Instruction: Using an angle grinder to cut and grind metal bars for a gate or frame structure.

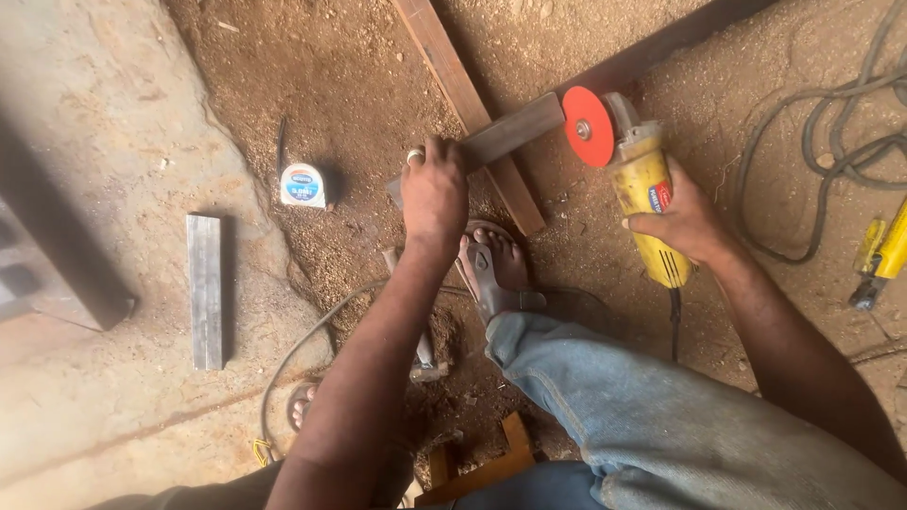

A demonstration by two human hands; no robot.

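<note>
My left hand presses down on a short flat metal bar that lies across a long rusty bar on the dirt floor. A ring shows on one finger. My right hand grips the yellow body of an angle grinder. Its red disc stands at the right end of the short bar. My sandalled foot rests just below the left hand, beside the long bar.
A white tape measure lies left of my left hand. A grey metal bar piece sits on the concrete at left. Cables coil at right, beside a yellow tool. A hammer lies under my left forearm.
</note>
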